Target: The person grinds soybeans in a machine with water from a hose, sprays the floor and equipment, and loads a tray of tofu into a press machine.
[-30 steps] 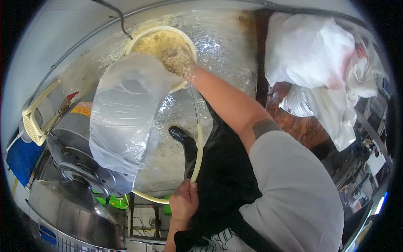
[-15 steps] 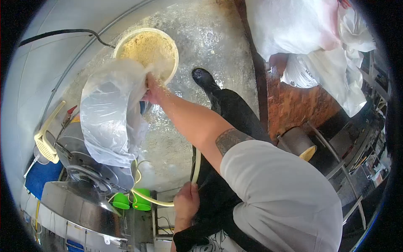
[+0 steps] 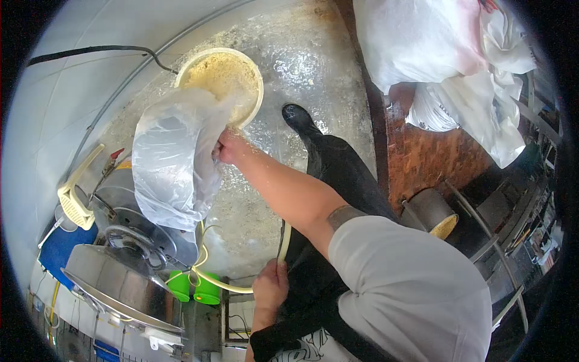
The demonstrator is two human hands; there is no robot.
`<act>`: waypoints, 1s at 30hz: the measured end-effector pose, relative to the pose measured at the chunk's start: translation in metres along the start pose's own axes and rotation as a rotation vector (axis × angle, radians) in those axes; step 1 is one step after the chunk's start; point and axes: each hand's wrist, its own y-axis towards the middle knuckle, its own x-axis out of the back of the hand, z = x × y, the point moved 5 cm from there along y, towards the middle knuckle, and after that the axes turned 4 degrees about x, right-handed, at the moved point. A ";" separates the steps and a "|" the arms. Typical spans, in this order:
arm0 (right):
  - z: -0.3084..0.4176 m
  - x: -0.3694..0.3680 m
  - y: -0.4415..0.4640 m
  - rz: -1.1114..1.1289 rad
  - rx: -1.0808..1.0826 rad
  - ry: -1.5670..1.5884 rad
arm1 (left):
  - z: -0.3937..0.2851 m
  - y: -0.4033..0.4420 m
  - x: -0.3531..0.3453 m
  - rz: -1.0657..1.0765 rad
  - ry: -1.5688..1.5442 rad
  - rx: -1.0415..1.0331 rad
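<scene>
My right hand (image 3: 231, 146), fingers closed, grips the edge of a large clear plastic bag (image 3: 163, 163) that bulges in a rounded shape. Whether anything is inside the bag is hard to tell. Beyond it, a round cream tub (image 3: 260, 99) of pale yellow, grainy material stands on the wet floor, and the bag's upper edge overlaps the tub's near side. A few pale grains cling to my right wrist. Lower down, my left hand (image 3: 269, 285) is wrapped round a pale yellow hose (image 3: 229, 287).
White sacks (image 3: 422, 39) lie at the upper right on a reddish-brown surface (image 3: 428, 157). A metal pot (image 3: 431, 211) stands below them. To the left are a metal basin (image 3: 114, 283), green containers (image 3: 207, 289) and a cream plastic scoop-like tool (image 3: 75, 208). My black boot (image 3: 298, 117) is near the tub.
My right hand and the bag have shifted slightly to the right, and the hand sits a little farther from the tub. My left hand stays on the hose. The whole view has shifted a little.
</scene>
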 end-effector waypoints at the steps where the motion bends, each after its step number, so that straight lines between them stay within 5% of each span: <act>1: 0.005 -0.014 -0.016 -0.081 0.088 -0.004 | 0.000 0.003 0.002 -0.024 0.030 -0.010; 9: 0.007 0.061 0.037 -0.191 0.006 -0.376 | -0.010 0.015 -0.003 -0.028 0.021 -0.008; 12: 0.017 0.048 0.019 0.203 0.396 -0.735 | -0.009 0.014 -0.003 -0.033 0.018 -0.035; 14: 0.018 0.053 0.002 -0.157 0.257 -0.179 | -0.008 0.009 -0.003 -0.003 0.028 -0.006; 17: 0.026 0.073 0.019 -0.312 0.236 0.128 | -0.010 0.008 -0.002 -0.026 0.032 -0.030; 24: 0.025 0.078 0.040 0.140 0.448 -0.639 | -0.002 0.006 -0.015 0.000 0.076 -0.017; 26: 0.021 0.043 0.014 -0.068 0.129 0.091 | -0.008 0.008 -0.008 0.008 0.088 -0.018; 30: 0.024 0.054 0.031 0.098 0.081 0.031 | -0.009 0.016 -0.009 -0.012 0.072 -0.065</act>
